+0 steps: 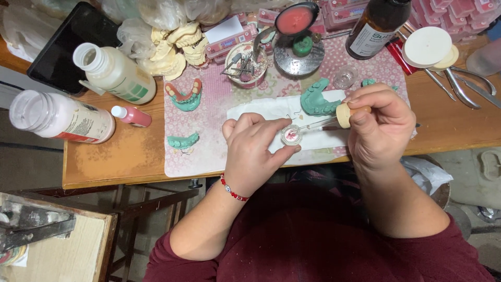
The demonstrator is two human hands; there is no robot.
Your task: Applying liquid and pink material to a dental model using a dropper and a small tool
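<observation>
Small glass dish with pink stuff sits on the white tissue, pinched between left hand thumb and fingers, its base hidden. Right hand is closed on a dropper, tip at the dish; bulb mostly covered by fingers.

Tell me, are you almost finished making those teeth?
Partly. One green jaw model already carries pink gum and teeth. Right now the left hand steadies a small glass cup of pink mix while the right hand holds a dropper with its tip at the cup. Still bare: the green model on the white towel and a smaller one, both without pink.
</observation>
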